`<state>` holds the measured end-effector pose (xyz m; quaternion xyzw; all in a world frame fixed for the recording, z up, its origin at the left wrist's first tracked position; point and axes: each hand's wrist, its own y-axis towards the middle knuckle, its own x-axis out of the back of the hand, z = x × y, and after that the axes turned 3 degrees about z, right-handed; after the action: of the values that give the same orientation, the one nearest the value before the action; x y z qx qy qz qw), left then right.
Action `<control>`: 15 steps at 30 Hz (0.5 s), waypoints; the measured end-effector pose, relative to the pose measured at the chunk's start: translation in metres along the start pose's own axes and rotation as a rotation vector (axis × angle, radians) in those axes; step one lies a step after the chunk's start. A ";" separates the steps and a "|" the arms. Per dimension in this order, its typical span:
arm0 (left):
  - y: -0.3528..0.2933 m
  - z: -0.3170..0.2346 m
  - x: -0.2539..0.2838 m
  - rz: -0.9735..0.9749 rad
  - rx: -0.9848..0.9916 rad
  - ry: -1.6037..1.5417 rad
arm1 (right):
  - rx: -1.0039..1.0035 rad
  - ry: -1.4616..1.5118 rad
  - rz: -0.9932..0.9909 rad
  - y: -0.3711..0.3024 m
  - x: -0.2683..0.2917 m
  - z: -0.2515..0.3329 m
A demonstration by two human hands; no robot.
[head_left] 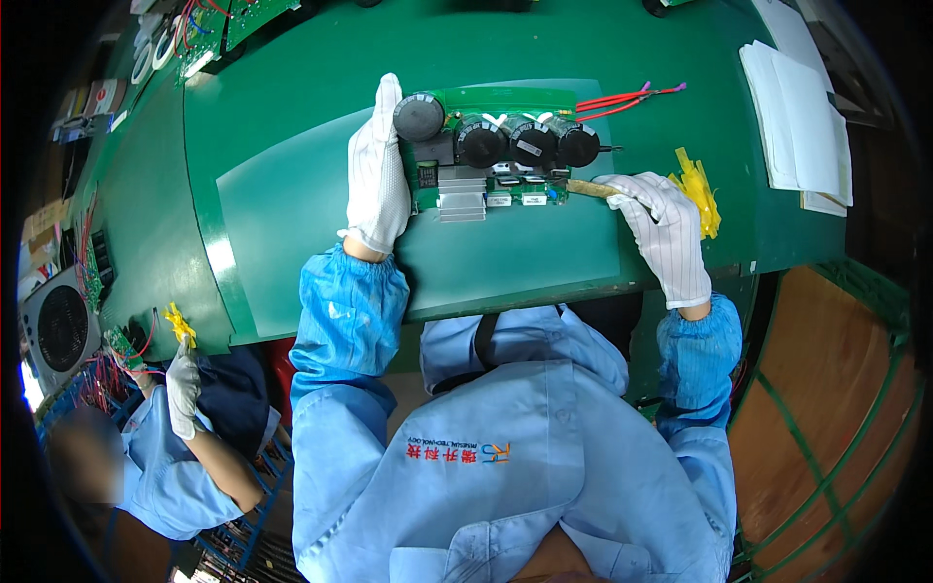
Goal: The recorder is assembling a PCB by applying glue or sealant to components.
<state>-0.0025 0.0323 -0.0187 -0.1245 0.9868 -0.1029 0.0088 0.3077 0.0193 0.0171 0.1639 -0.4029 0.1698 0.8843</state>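
Note:
A green circuit board [520, 100] with several large black capacitors [481, 143] and a finned grey heat sink [462, 194] is in front of me on the table. My left hand [379, 180], in a white striped glove, holds the board's left edge, its fingers straight and close together. Between the thumb and fingers of my gloved right hand [663, 222] is a slim brownish stick [589, 188]. The stick's far end meets the board's lower right corner, near a small blue part. Red wires [622, 99] run off the board's upper right.
The board is over a pale sheet [282, 214] on the green tabletop [292, 107]. Yellow strips [696, 194] lie beside my right hand, and white papers [797, 121] are at the far right. At lower left, another person's gloved hand [183, 394] is near more yellow strips.

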 end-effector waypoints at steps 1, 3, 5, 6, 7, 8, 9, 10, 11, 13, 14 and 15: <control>0.000 0.000 0.001 0.018 -0.033 0.024 | 0.010 -0.005 -0.004 0.002 0.000 0.000; 0.001 0.000 0.000 0.012 -0.017 0.027 | 0.023 -0.011 -0.004 0.003 0.000 -0.001; 0.000 -0.003 0.003 0.000 0.000 0.032 | 0.062 -0.046 -0.016 0.005 -0.002 -0.001; 0.000 -0.002 0.006 0.014 -0.022 0.095 | 0.067 -0.044 -0.009 0.005 -0.004 -0.002; -0.001 -0.002 0.007 0.028 -0.044 0.155 | 0.083 -0.047 -0.022 0.005 -0.004 -0.002; -0.001 0.000 0.007 0.018 -0.040 0.149 | 0.100 -0.049 -0.034 0.004 -0.006 -0.002; -0.001 0.002 0.007 0.013 -0.106 0.170 | 0.108 -0.049 -0.023 0.002 -0.007 0.000; -0.001 0.001 0.004 0.007 -0.172 0.192 | 0.143 -0.117 -0.086 -0.001 -0.009 0.001; -0.002 -0.002 0.003 -0.005 -0.169 0.187 | 0.180 -0.184 -0.149 -0.004 -0.011 0.001; -0.004 -0.009 0.002 0.012 -0.061 0.201 | 0.229 -0.202 -0.169 -0.005 -0.014 0.000; -0.004 -0.006 0.003 -0.002 -0.058 0.198 | 0.216 -0.191 -0.159 -0.005 -0.014 0.002; -0.003 0.000 0.004 -0.002 -0.155 0.245 | 0.203 -0.181 -0.150 -0.005 -0.014 0.002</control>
<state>-0.0057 0.0290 -0.0179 -0.1124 0.9854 -0.0409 -0.1213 0.3004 0.0115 0.0071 0.2966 -0.4484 0.1276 0.8335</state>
